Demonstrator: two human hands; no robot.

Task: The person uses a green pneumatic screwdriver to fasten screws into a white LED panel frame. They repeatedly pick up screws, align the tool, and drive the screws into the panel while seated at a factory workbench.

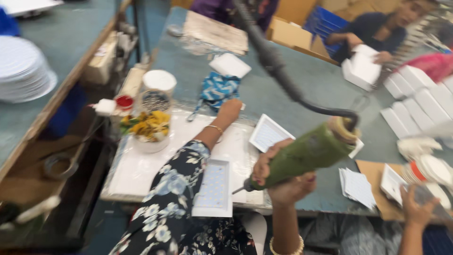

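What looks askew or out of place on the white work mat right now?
The square white panel overhangs the mat's near edge, half off the table. The right hand holds the green power screwdriver clear of it; the left hand reaches toward the patterned blue cloth.

left hand (pixel 230 109) stretched forward, palm down, arm extended; right hand (pixel 283 177) raised, fingers (pixel 262 163) curled in a tight grip.

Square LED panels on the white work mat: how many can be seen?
2: one LED panel at the white mat's near edge beside the left sleeve, another panel at its far right corner above the green power screwdriver. Blur may hide others.
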